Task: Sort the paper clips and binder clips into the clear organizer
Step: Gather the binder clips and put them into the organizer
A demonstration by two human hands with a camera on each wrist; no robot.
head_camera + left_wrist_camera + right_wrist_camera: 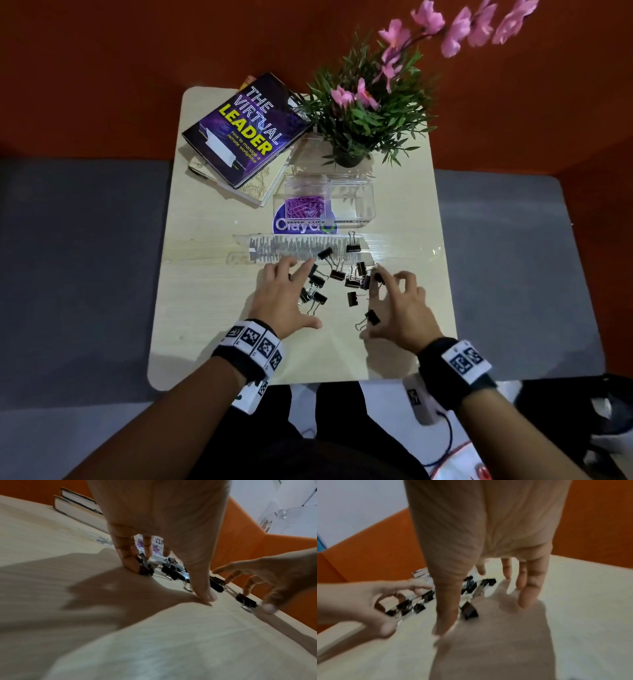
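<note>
Several black binder clips lie scattered on the pale wooden table, in front of the clear organizer. Its left compartment holds purple paper clips; the right compartment looks empty. My left hand rests on the left side of the pile, fingers spread, fingertips among the clips. My right hand arches over the right side, its fingertips on the table around a few clips. Neither hand holds a clip. In the wrist views, the left hand and the right hand both touch down with thumb and fingers.
A stack of books lies at the back left, and a potted plant with pink flowers stands behind the organizer. A clear flat strip lies between organizer and clips. An orange wall runs behind the table.
</note>
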